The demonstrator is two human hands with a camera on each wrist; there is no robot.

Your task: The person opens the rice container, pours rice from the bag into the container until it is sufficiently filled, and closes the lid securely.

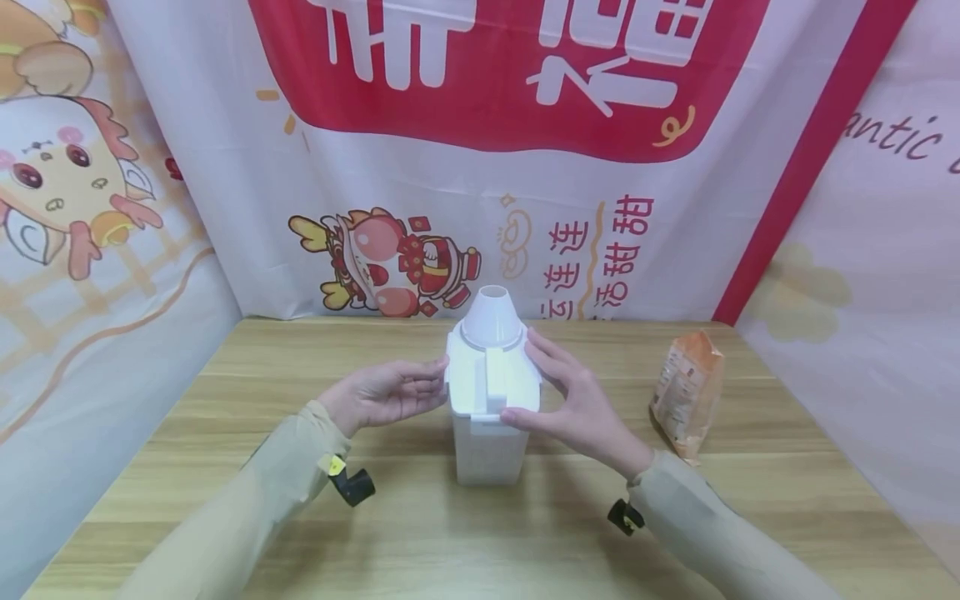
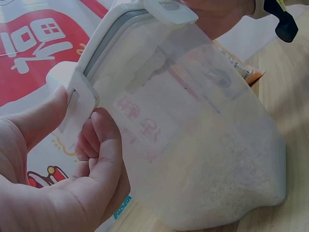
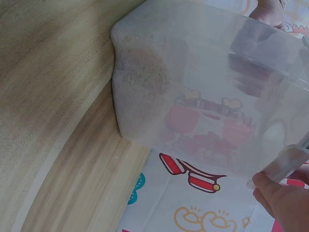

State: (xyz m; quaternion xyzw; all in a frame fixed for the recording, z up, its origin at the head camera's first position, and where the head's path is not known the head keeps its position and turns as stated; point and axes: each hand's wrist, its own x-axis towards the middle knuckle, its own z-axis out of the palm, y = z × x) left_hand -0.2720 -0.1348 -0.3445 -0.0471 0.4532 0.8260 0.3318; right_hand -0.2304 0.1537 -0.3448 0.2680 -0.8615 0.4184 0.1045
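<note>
Sleeves [image 1: 225, 517] pale, reaching in from your near edge, a small black device [image 1: 360, 486] at each wrist. Wood-grain counter [image 1: 390, 533] beneath. White container [image 1: 491, 458] upright in the middle of it, between your hands; pale grainy contents [image 3: 145, 72] show through its cloudy wall, low down. Your left hand [image 1: 390, 393], fingers curled, thumb and forefinger at a side latch [image 2: 79, 104] under the lid rim. Your right hand [image 1: 573, 408] grips the container's upper right side, thumb at the front edge, fingers farther back. Lid [image 1: 467, 383] on; white cone [image 1: 491, 321] rises from its far part. Orange-and-white bag [image 1: 686, 396] stands well apart to your right. Behind the counter, white cloth [image 1: 465, 183] hangs, printed red, with cartoon figure and lettering
</note>
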